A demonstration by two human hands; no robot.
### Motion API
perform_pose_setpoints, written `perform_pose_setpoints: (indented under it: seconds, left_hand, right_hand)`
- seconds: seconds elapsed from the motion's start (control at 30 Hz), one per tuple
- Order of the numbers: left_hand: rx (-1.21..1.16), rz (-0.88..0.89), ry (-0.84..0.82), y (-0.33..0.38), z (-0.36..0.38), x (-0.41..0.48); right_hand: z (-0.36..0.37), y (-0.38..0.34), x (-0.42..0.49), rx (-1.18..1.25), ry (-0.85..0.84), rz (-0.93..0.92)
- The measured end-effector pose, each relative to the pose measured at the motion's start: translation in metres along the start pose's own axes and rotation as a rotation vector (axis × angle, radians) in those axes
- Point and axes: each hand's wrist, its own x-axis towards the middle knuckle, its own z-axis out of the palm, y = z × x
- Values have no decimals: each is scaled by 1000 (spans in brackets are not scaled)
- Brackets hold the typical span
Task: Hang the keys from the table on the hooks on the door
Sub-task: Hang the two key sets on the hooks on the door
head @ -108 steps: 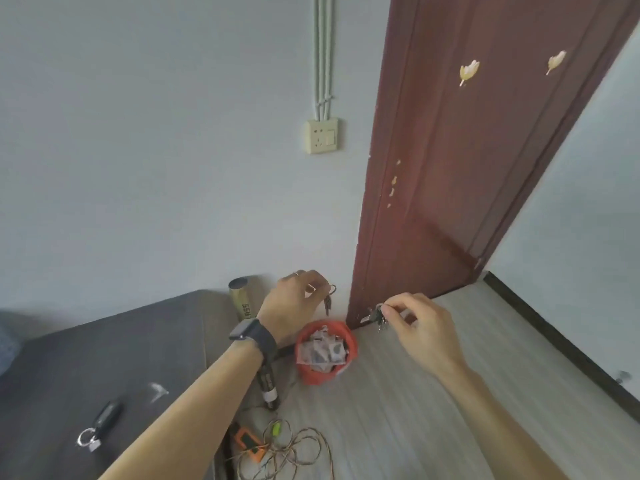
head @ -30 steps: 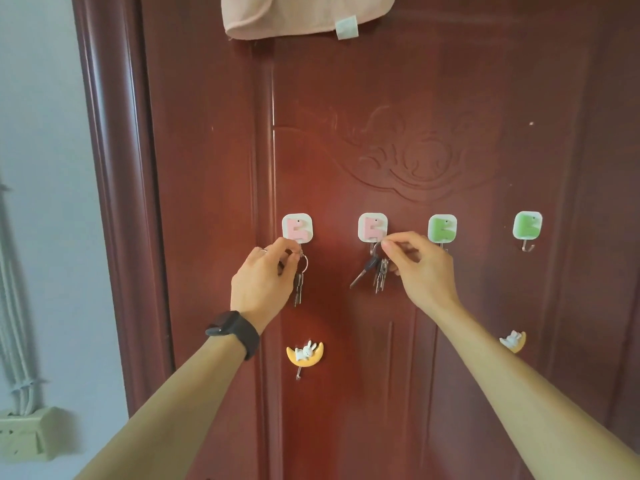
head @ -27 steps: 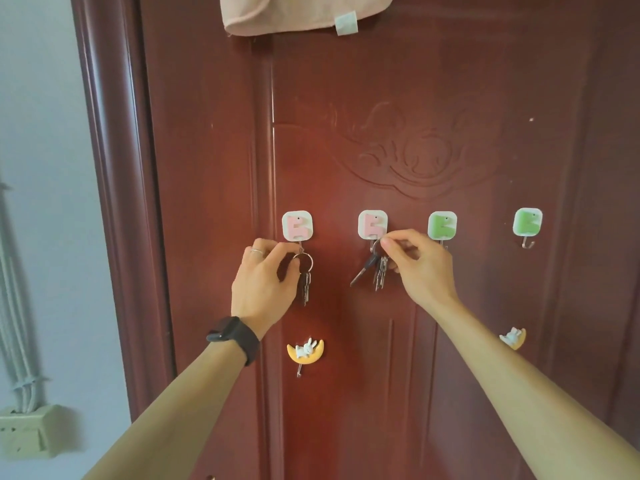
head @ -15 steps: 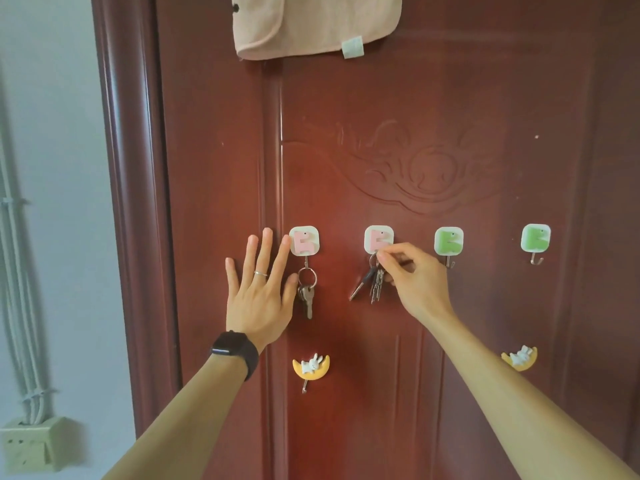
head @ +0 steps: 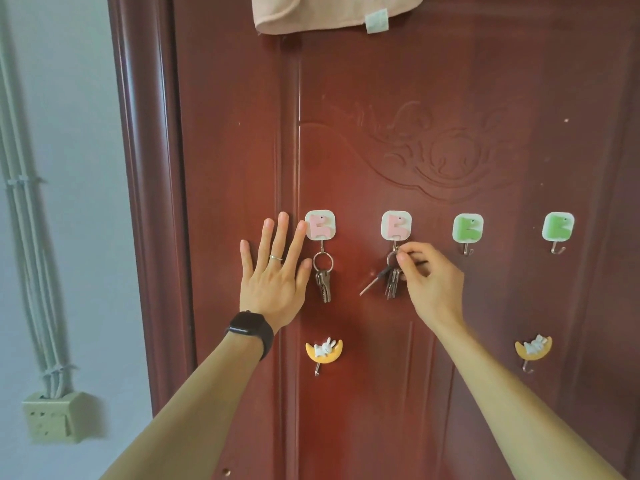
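A small bunch of keys (head: 323, 277) hangs by its ring from the left pink hook (head: 320, 225) on the dark red door (head: 433, 98). My left hand (head: 273, 271) lies flat and spread on the door just left of it, holding nothing. A second bunch of keys (head: 389, 280) hangs at the second pink hook (head: 396, 225). My right hand (head: 429, 282) pinches its ring right under that hook, with one dark key sticking out to the left.
Two green hooks (head: 468, 228) (head: 557, 226) stand bare to the right. Lower down are two yellow moon hooks (head: 323, 353) (head: 532, 348). A pink cloth (head: 329, 12) hangs at the top. A wall socket (head: 52, 417) with cables sits on the left wall.
My left hand let go of its keys, which now hang on the left pink hook, and spread flat on the door. My right hand stays pinched on the second bunch at its hook.
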Motion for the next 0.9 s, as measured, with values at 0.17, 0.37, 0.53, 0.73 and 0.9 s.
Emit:
perform_pose_setpoints:
  seconds: [0.17,0.37,0.53,0.73,0.9]
  left_hand:
    - [14,9,-6,1,0,0]
    - [-1,26,-35,2,-10,-1]
    - [-99,8,-146,-1,-20,-50]
    - [-157,-324,-352,-33,-39,-183]
    - [-27,-635,-455,-78,-91,-305]
  right_hand:
    - [5,4,-12,-129,76,-114]
    - [9,-1,-45,-141,84,-15]
    - [15,-1,-118,-167,26,72]
    - [45,-14,-208,-171,-319,0]
    - [97,-38,-287,-78,-657,-93]
